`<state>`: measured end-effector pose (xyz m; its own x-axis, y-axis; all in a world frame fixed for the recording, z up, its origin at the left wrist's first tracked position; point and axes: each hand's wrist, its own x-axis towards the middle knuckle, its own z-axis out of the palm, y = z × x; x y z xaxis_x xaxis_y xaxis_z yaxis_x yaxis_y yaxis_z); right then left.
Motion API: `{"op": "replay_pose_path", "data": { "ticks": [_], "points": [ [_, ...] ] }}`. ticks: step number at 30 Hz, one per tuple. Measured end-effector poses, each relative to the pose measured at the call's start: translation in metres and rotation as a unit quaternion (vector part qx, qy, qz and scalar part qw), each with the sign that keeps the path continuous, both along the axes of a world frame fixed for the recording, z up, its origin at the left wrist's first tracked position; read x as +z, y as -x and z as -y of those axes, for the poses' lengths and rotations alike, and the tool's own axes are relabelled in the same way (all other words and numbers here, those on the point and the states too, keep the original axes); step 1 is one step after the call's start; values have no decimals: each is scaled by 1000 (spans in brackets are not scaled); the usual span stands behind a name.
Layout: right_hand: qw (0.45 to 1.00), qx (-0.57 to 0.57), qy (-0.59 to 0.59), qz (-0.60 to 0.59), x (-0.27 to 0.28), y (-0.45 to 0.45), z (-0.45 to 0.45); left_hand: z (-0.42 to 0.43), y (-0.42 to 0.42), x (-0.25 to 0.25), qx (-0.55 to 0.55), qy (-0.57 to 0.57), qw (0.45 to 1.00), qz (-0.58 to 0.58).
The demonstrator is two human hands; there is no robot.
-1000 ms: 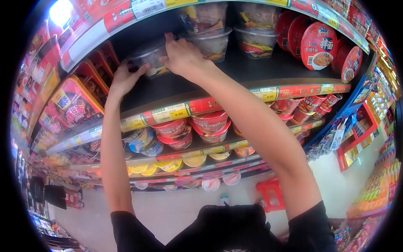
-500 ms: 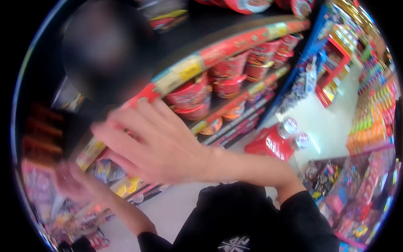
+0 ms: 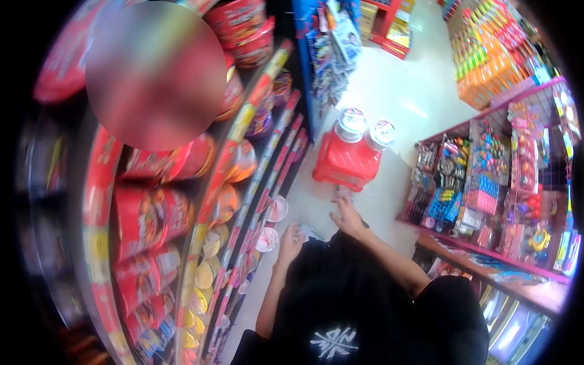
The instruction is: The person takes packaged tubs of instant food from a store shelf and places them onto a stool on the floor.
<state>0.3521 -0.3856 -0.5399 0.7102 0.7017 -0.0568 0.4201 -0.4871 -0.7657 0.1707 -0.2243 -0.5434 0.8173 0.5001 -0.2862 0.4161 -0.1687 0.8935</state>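
My right hand [image 3: 348, 218] is low in front of my body, its fingers apart and holding nothing I can see. Just beyond its fingertips stands a red plastic stool [image 3: 347, 159]. Two round containers with pale, printed lids [image 3: 351, 125] rest on the stool. My left hand [image 3: 291, 243] hangs beside the shelf, fingers loosely stretched and nothing visible in them. Close to that hand are round pink-and-white lids [image 3: 267, 239] on the lowest shelf level. Red instant noodle cups [image 3: 143, 222] fill the upper shelf at left.
Shelf edges with price strips [image 3: 242, 125] run along my left. At right stands a pink wire rack [image 3: 420, 225] of small packaged goods. Orange boxes [image 3: 486, 76] are stacked at the upper right. Hanging packets [image 3: 334, 48] line a blue panel. Pale floor tiles [image 3: 389, 91] lie between.
My view has swung right and down the aisle. Both hands have dropped from the shelf front to near my waist. The stool now appears more central.
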Motion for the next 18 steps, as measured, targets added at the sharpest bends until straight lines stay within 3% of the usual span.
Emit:
{"op": "replay_pose_path", "data": {
  "ticks": [3,4,6,11,18],
  "points": [
    [983,-103,78,-133,-37,-20,54,13,-41,-18,-55,42,997,-29],
    [984,-122,98,-89,-71,-22,75,15,-54,-20,-71,60,995,-45],
    [970,-169,121,-123,-101,-36,103,22,-81,-28,-99,76,990,-64],
    [937,-266,129,-189,-112,-92,129,35,-155,-60,-142,56,987,-47],
    [942,-321,23,-95,-127,-229,115,64,-271,-103,-111,210,967,-90]
  ]
}}
